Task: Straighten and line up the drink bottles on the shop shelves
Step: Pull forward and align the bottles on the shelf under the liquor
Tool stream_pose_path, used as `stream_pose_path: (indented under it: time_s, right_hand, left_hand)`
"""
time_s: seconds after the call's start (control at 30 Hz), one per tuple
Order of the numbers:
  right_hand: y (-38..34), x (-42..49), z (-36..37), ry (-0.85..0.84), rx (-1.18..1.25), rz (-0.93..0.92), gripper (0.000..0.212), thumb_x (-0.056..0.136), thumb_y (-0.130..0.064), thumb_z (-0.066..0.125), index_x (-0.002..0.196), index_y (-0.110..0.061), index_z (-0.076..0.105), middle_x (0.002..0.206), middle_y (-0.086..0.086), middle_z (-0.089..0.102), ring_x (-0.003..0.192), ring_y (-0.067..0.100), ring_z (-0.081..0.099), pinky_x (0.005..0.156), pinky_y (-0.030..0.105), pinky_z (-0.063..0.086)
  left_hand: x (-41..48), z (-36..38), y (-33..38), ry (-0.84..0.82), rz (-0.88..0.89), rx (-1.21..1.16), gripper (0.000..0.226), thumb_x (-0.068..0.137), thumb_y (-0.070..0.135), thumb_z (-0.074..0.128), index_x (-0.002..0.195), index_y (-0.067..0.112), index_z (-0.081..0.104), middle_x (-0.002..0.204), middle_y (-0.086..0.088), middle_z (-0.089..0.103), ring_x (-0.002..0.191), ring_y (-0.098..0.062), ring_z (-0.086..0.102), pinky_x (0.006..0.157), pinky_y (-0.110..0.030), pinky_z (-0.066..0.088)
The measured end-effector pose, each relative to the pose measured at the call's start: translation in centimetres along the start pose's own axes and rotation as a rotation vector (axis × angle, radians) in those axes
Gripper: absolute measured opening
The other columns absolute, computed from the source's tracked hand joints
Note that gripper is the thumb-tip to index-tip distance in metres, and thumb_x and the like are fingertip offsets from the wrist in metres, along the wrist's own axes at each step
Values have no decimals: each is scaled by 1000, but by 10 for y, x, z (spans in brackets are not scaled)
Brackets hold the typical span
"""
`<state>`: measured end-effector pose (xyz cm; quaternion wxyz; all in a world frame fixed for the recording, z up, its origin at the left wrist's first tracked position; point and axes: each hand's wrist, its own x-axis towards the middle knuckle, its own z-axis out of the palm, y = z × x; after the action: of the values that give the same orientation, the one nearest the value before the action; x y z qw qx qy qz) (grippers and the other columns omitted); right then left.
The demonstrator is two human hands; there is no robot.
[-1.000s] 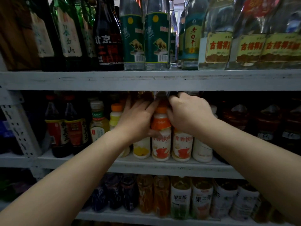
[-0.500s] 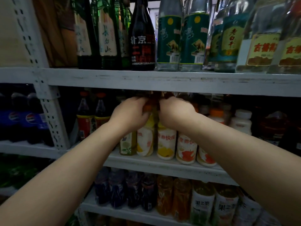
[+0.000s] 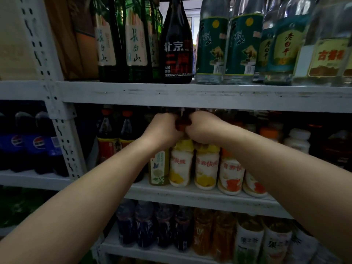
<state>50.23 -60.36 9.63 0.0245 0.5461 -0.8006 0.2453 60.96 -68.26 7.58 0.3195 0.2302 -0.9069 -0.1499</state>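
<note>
On the middle shelf (image 3: pixel 190 197) stands a front row of white drink bottles: two with yellow labels (image 3: pixel 181 164) (image 3: pixel 206 166), then two with orange labels (image 3: pixel 231 174) to the right. My left hand (image 3: pixel 162 130) and my right hand (image 3: pixel 203 128) are side by side, both closed around the tops of the yellow-label bottles. A dark reddish cap (image 3: pixel 182 125) shows between the fingers. The hands hide the bottle necks. A green-label tea bottle (image 3: pixel 159 168) stands just left of the row, partly behind my left wrist.
The upper shelf's edge (image 3: pixel 190 96) runs right above my hands, loaded with tall glass liquor bottles (image 3: pixel 177 44). Dark red-capped bottles (image 3: pixel 108 141) and cola bottles (image 3: pixel 38 143) stand left, beyond a perforated post (image 3: pixel 62 130). The lower shelf holds dark, amber and tea drinks (image 3: pixel 247 242).
My view and both hands have shifted left along the row, from the orange-label bottles to the yellow-label ones. The hands have drawn closer together on the bottle tops.
</note>
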Motion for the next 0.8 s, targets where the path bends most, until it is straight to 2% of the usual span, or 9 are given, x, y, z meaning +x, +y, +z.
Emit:
stream_pose_path:
  time_s: [0.1, 0.17, 0.23, 0.3, 0.4, 0.53, 0.6, 0.8]
  right_hand:
    - [-2, 1, 2, 21, 91, -24, 21, 85, -40, 64, 96, -22, 65, 80, 2, 68, 62, 18, 66, 49, 27, 55]
    - [-3, 2, 5, 4, 91, -18, 20, 88, -37, 62, 100, -21, 64, 80, 2, 67, 53, 12, 65, 39, 21, 46]
    - [-5, 4, 8, -34, 97, 13, 19, 92, -32, 57, 103, -18, 63, 73, 2, 67, 42, 7, 61, 34, 16, 39]
    - [-7, 5, 8, -91, 104, 38, 22, 95, -29, 52, 110, -16, 60, 70, 3, 69, 45, 7, 63, 38, 18, 44]
    - [-10, 5, 5, -154, 129, 40, 26, 97, -28, 47, 118, -15, 56, 69, 3, 71, 54, 12, 68, 51, 25, 56]
    - [-9, 3, 2, -159, 127, 26, 28, 98, -29, 47, 122, -16, 55, 68, 2, 71, 53, 11, 67, 47, 21, 51]
    - [-7, 2, 1, -149, 135, 15, 27, 98, -29, 47, 120, -16, 55, 68, 2, 70, 52, 11, 66, 46, 21, 49]
    - [-2, 5, 6, -59, 103, -13, 20, 95, -29, 51, 108, -17, 60, 72, 5, 67, 59, 17, 65, 53, 28, 55]
  left_hand:
    - [-16, 4, -14, 76, 56, -28, 52, 70, 33, 79, 119, 25, 63, 108, 6, 67, 97, -9, 61, 74, -16, 43]
    - [-36, 4, -31, 211, 72, -67, 51, 72, 32, 77, 120, 25, 63, 105, 13, 63, 95, -2, 58, 77, -8, 40]
    - [-59, 5, -53, 386, 38, -46, 40, 77, 28, 73, 115, 23, 66, 100, 16, 57, 91, 2, 54, 74, -2, 35]
    - [-78, 9, -72, 497, -74, -1, 31, 80, 26, 70, 110, 23, 65, 100, 14, 57, 91, 2, 51, 71, -6, 33]
    - [-95, 15, -94, 591, -191, 37, 30, 81, 17, 69, 111, 17, 64, 107, 2, 59, 102, -12, 54, 78, -21, 38]
    - [-102, 16, -112, 591, -290, 55, 46, 80, 18, 71, 123, 12, 56, 119, -6, 54, 115, -21, 48, 93, -32, 41]
    - [-103, 19, -116, 579, -312, 38, 53, 81, 20, 71, 129, 12, 51, 122, -7, 53, 117, -22, 47, 95, -32, 39]
    - [-105, 32, -128, 513, -383, 169, 57, 82, 37, 69, 133, 19, 50, 120, 1, 62, 106, -18, 60, 79, -28, 48]
